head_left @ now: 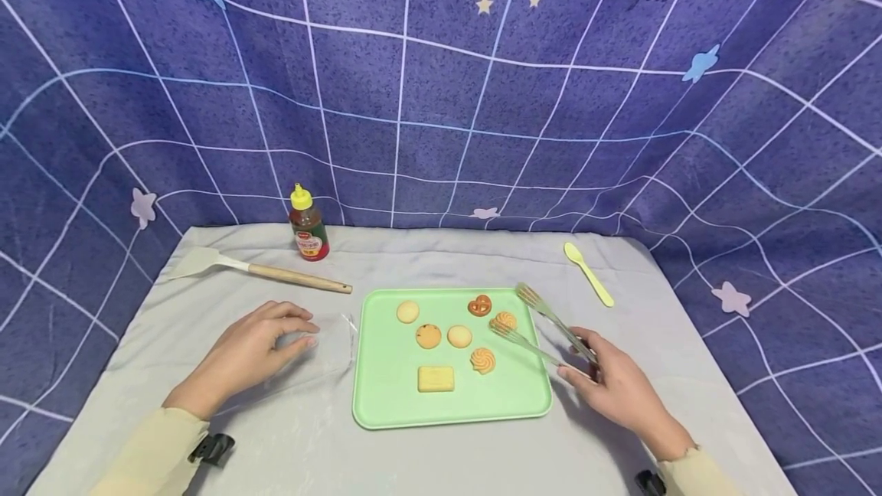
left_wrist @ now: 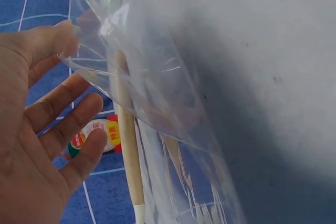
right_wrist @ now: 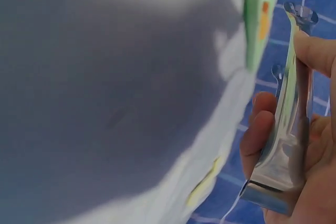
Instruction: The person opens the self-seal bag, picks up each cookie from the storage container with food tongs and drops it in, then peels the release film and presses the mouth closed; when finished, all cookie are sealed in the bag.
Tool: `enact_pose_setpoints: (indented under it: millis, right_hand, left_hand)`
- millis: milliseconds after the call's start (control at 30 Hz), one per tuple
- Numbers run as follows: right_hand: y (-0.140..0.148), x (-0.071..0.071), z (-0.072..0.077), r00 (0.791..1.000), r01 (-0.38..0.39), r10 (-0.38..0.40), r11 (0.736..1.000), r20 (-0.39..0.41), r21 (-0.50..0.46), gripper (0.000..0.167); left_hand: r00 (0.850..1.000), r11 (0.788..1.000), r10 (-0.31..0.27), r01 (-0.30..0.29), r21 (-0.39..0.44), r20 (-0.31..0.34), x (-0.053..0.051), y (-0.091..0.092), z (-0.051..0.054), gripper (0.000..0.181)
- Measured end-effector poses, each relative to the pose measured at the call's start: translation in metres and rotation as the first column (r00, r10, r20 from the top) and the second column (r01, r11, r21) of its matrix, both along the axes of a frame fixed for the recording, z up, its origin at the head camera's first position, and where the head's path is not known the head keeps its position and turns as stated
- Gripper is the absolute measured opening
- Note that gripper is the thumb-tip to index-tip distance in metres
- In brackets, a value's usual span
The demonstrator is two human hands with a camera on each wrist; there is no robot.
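My left hand point(head_left: 251, 354) is left of the green tray point(head_left: 386, 412), with thumb and index finger pinching the edge of a clear plastic bag point(left_wrist: 157, 95); the other fingers are spread. In the head view the bag is barely visible. My right hand point(head_left: 616, 381) grips metal tongs point(head_left: 537, 350) at the tray's right side. Their slotted tips are spread on either side of a swirl cookie point(head_left: 506, 319). Another swirl cookie point(head_left: 483, 360), a pretzel point(head_left: 480, 305), several round cookies point(head_left: 459, 336) and a rectangular biscuit point(head_left: 436, 379) lie on the tray.
A spatula point(head_left: 289, 275) with a wooden handle lies behind my left hand. Near the back edge stands a sauce bottle point(head_left: 310, 234) with a yellow cap. A yellow spoon point(head_left: 589, 274) lies back right. Blue grid-patterned cloth point(head_left: 441, 144) hangs around the table.
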State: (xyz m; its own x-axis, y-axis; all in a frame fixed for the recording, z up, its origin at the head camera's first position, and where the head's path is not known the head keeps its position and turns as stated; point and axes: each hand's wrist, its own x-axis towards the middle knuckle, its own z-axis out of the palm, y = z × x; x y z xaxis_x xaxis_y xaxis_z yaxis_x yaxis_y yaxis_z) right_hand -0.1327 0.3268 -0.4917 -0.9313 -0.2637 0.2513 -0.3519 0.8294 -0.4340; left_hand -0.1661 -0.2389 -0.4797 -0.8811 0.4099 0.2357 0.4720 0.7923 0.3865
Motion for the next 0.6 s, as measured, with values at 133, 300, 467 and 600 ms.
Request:
enact_pose_setpoints:
  millis: [133,300,467,600]
  right_hand:
    - [-0.023,-0.016,0.009,0.997,-0.069,0.069,0.997,0.038,0.015,0.064]
    - [-0.055,-0.034,0.019,0.987,-0.153,0.151,0.988,0.059,0.032,0.067]
    - [-0.089,-0.050,0.021,0.972,-0.223,0.218,0.973,0.084,0.060,0.069]
    - [-0.109,-0.060,0.023,0.958,-0.282,0.276,0.955,0.075,0.089,0.067]
  left_hand:
    - [1.000,1.000,-0.001,0.001,-0.003,0.000,-0.001,0.000,0.001,0.016]
    - [1.000,1.000,-0.009,0.009,-0.006,-0.016,-0.002,0.001,0.001,0.017]
    - [0.999,1.000,-0.019,0.019,-0.007,-0.028,-0.002,0.000,0.002,0.017]
    - [0.999,1.000,-0.020,0.020,-0.003,-0.025,-0.001,-0.001,0.003,0.017]
